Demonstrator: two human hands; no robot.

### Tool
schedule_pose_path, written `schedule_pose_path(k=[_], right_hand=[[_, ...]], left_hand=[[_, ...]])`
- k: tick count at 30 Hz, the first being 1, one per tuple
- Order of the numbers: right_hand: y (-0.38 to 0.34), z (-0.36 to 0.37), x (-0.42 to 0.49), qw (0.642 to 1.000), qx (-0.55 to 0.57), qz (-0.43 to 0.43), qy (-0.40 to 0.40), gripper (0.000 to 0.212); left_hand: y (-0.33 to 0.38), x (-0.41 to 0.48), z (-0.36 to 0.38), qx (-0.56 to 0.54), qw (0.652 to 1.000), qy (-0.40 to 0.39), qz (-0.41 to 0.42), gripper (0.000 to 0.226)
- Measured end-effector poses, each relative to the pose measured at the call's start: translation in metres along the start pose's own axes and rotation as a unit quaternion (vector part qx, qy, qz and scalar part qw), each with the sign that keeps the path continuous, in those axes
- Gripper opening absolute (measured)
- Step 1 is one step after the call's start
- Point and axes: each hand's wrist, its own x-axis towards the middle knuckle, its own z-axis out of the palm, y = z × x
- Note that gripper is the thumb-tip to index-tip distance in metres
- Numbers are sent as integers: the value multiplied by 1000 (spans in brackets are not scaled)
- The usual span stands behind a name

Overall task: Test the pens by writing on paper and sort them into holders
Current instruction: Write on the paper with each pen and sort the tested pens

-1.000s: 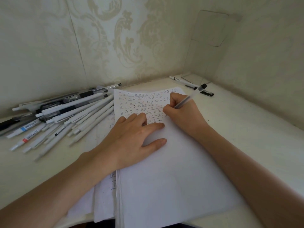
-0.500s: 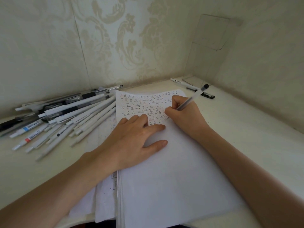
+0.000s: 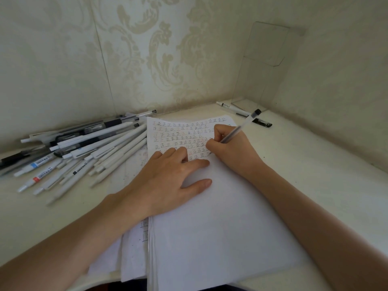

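A white sheet of paper (image 3: 220, 223) lies in the middle of the desk, its far part filled with rows of small written marks. My right hand (image 3: 233, 150) grips a clear pen with a black end cap (image 3: 241, 128), tip down on the last row of marks. My left hand (image 3: 168, 181) rests flat on the paper with fingers spread, holding nothing. A heap of several white and black pens (image 3: 84, 152) lies to the left of the sheet. A clear plastic holder (image 3: 262, 66) stands in the far right corner.
Two pens, one white (image 3: 231, 107) and one black (image 3: 262, 122), lie on the desk in front of the clear holder. More written sheets (image 3: 134, 248) stick out from under the top sheet at the left. Patterned walls close the desk at the back and right.
My right hand has shifted a little along the bottom row of marks while writing. My left hand stays flat on the paper.
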Motion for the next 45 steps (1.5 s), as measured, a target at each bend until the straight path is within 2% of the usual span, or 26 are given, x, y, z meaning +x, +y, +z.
schedule_pose_path(k=[4, 7, 10, 14, 18, 22, 28, 35, 38, 45], right_hand=[[1, 0, 1, 999, -21, 15, 22, 36], [1, -3, 2, 999, -5, 28, 36, 33], [-3, -7, 0, 993, 93, 48, 56, 37], [-8, -12, -3, 970, 242, 28, 17, 27], [-13, -15, -4, 923, 381, 39, -29, 34], [-19, -9, -8, 929, 366, 7, -61, 33], [-21, -7, -10, 945, 321, 2, -60, 34], [-26, -9, -10, 953, 300, -11, -34, 34], [-26, -12, -9, 951, 309, -1, -13, 36], [-27, -11, -10, 951, 308, -4, -28, 34]], left_hand=[[1, 0, -2, -11, 1000, 7, 10, 63], [2, -1, -1, -125, 991, 41, -18, 39], [-5, 0, 2, -178, 980, 71, -52, 23], [-12, 6, 1, -215, 965, 132, -72, 14], [-15, 6, -2, -251, 949, 168, -93, 23], [-16, 6, -3, -244, 950, 172, -93, 28], [-15, 7, -4, -220, 959, 176, -38, 27], [-15, 6, -3, -224, 958, 181, -11, 42], [-15, 6, -4, -238, 951, 195, -15, 41], [-16, 6, -2, -239, 952, 192, -6, 37]])
